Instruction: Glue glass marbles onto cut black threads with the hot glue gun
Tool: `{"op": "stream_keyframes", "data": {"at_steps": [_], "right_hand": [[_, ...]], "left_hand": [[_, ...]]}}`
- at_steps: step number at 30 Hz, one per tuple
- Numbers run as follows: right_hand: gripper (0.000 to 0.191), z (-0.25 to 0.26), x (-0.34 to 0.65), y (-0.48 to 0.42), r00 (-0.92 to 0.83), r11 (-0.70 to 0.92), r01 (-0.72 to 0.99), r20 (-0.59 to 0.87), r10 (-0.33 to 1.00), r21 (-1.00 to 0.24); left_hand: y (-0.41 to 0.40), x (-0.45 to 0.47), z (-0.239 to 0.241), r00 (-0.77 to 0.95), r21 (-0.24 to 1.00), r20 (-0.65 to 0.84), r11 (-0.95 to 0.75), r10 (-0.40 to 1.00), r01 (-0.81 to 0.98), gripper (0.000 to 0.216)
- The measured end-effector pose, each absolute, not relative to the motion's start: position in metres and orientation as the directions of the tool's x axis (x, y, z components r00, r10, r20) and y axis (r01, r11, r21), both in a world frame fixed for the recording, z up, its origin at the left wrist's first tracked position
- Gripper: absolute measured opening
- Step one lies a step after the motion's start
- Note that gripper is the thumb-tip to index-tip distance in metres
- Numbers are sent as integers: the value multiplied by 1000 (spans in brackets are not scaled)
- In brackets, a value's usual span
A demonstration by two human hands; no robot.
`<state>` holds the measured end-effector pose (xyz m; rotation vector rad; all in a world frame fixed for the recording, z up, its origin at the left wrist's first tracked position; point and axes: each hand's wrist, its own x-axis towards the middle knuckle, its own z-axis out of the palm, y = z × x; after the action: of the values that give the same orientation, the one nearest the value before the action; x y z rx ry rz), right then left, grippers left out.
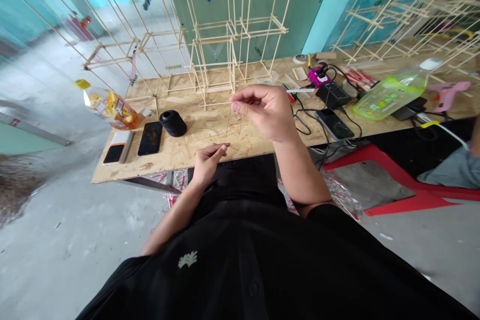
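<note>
A thin thread (pixel 227 125) runs between my two hands above the front part of the wooden table. My right hand (pixel 267 110) is raised, its thumb and index finger pinched on the upper end. Lower and to the left, near the table edge, my left hand (pixel 210 158) pinches the lower end between thumb and fingers. Loose strands of the thread curve down beside and past the left fingertips. Behind the right hand stands a frame of thin wooden sticks (pixel 213 40); fine detail at the fingertips is too small to make out.
On the table (pixel 180 155) left are a black cylinder (pixel 173 123), a phone (pixel 150 138), a power bank (pixel 118 147) and a drink bottle (pixel 108 105). Right are cables, another phone (pixel 334 124), a green-labelled bottle (pixel 393 91), a pink glue gun (pixel 448 94) and a red chair (pixel 378 160) beside a seated person.
</note>
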<state>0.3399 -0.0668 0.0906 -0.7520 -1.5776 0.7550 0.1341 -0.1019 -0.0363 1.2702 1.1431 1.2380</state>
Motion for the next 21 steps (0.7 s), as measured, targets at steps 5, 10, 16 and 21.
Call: {"op": "stream_keyframes", "data": {"at_steps": [5, 10, 16, 21], "right_hand": [[22, 90, 337, -68, -120, 576, 71, 567, 815, -814], [25, 90, 337, -69, -113, 572, 56, 564, 818, -818], [23, 86, 340, -68, -75, 594, 21, 591, 803, -804], [21, 82, 340, -65, -56, 597, -6, 596, 801, -802]], "left_hand": [[-102, 142, -39, 101, 997, 76, -72, 992, -39, 53], [-103, 151, -45, 144, 991, 48, -30, 988, -128, 54], [-103, 161, -46, 263, 908, -80, 180, 961, -379, 71], [-102, 172, -45, 322, 744, -203, 359, 925, -564, 53]]}}
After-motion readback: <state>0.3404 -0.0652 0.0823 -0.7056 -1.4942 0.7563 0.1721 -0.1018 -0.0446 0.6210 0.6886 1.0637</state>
